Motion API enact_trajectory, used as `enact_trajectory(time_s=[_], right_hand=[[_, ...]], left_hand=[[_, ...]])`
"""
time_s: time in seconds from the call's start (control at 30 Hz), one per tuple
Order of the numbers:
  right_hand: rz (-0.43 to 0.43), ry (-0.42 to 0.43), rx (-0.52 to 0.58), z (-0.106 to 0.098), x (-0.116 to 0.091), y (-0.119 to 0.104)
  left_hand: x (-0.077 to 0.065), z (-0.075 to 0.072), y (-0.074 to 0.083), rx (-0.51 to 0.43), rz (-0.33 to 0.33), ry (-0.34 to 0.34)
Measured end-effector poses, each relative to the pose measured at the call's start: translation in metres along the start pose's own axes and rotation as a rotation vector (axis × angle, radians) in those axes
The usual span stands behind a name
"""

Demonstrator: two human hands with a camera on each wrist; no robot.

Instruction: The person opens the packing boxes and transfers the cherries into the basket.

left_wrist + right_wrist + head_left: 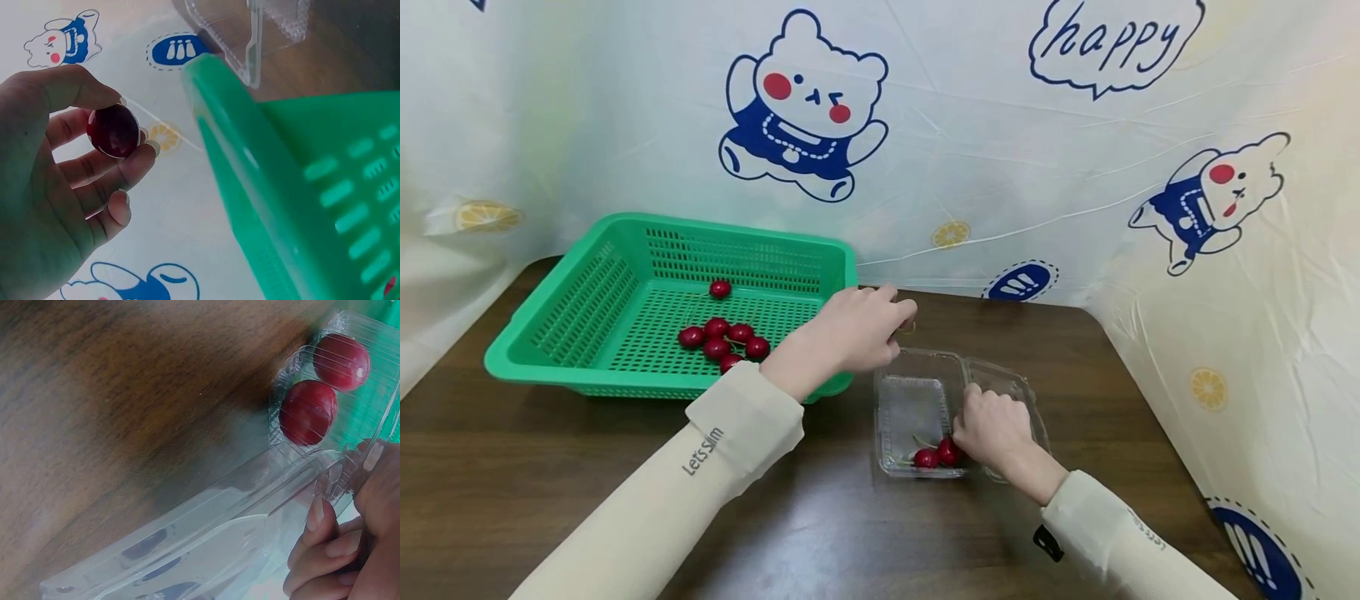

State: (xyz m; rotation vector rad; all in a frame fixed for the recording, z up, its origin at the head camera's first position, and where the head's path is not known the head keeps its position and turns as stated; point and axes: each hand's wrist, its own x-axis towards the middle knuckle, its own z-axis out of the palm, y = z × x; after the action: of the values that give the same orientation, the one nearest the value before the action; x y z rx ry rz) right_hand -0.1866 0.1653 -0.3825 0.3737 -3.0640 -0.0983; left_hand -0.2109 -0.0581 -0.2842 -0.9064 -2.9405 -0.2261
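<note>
Between thumb and fingertips, my left hand (861,327) pinches a dark red cherry (114,130); the hand hides the fruit in the head view, where only a bit of stem shows. It is above the right end of the green basket (505,360), near the back of a clear plastic clamshell box (917,400). My right hand (996,427) grips the box with curled fingers at the hinge side, between tray and opened lid (206,550). Two cherries (927,457) (308,412) lie in the tray's front right corner, close beside that hand.
Several cherries (717,327) lie on the basket's slotted floor, left of the box. The brown wooden table (820,517) ends at a white curtain (955,150) printed with bears, hanging behind and to the right.
</note>
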Motion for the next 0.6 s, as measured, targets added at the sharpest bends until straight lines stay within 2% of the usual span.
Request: enact_trajectory(time_s=[0.23, 0.47, 0.6], right_hand=[[-0.002, -0.011, 0.004, 0.001, -0.001, 0.001], [-0.012, 0.004, 0.003, 0.001, 0.000, 0.001], [-0.013, -0.001, 0.005, 0.001, 0.001, 0.001]], left_hand=[[-0.006, -0.007, -0.009, -0.037, -0.011, 0.035], [-0.020, -0.024, -0.032, -0.100, -0.109, 0.061], [-0.027, -0.029, -0.045, -0.107, -0.142, 0.077]])
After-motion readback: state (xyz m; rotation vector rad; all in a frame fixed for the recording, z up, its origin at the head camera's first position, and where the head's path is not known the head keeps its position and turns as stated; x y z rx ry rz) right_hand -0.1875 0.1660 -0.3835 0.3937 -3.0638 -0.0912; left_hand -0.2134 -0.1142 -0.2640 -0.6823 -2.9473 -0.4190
